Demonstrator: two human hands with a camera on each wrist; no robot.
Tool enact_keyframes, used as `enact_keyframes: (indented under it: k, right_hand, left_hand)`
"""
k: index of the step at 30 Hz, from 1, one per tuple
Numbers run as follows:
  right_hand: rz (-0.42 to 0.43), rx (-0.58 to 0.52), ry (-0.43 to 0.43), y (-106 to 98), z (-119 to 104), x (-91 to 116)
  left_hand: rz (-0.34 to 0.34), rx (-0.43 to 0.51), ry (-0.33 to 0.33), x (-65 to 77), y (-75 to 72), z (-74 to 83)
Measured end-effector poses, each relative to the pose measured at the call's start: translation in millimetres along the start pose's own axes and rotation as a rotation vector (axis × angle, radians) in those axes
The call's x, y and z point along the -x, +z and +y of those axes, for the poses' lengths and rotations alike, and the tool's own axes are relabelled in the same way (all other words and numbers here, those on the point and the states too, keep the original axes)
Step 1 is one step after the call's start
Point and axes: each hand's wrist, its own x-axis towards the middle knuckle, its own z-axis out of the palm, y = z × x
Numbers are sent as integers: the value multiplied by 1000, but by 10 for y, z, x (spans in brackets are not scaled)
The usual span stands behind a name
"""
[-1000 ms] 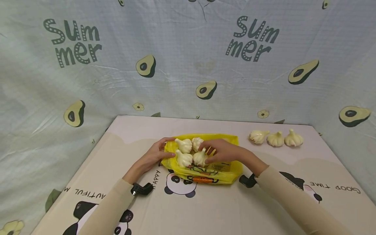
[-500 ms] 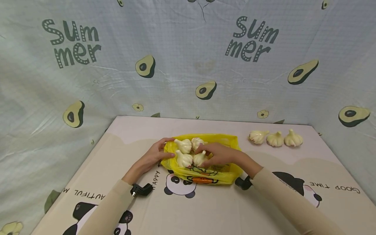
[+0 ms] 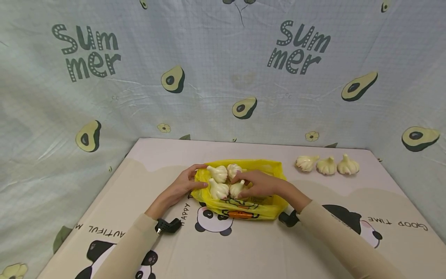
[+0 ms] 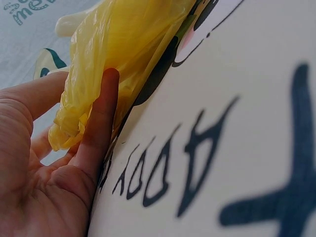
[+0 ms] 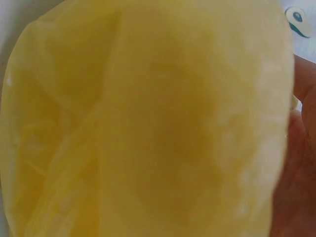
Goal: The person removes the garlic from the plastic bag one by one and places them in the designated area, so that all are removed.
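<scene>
A yellow plastic bag (image 3: 240, 214) lies opened out on the table, printed with an orange carrot. Inside it, several garlic bulbs (image 3: 218, 189) sit grouped toward the left end. My left hand (image 3: 184, 183) pinches the bag's left edge, and the left wrist view shows crumpled yellow plastic (image 4: 81, 98) between thumb and fingers. With thumb and fingers my right hand (image 3: 259, 183) holds the front right garlic bulb (image 3: 237, 189), low in the bag beside the others. In the right wrist view the bag's wall (image 5: 158, 123) hides most of that hand (image 5: 296, 163).
To the right of the bag, near the table's back edge, three garlic bulbs (image 3: 326, 166) stand in a row. Panda drawings and lettering cover the tablecloth (image 3: 251, 252). A printed cloth (image 3: 209, 50) hangs behind and at both sides.
My right hand has moved slightly left and down, setting the held garlic bulb a little lower in the bag. My left hand has stayed on the bag's edge.
</scene>
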Motion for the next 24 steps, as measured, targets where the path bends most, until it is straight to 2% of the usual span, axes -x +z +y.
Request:
enact_keyframes:
  k: [12,24]
  right_hand:
    - [13,-28,12,-72,-10,65]
    - [76,-54,7,-227,-85,201]
  left_hand:
    - [-5,9,9,-2,8,6]
    - [-4,5,5,-5,1,-9]
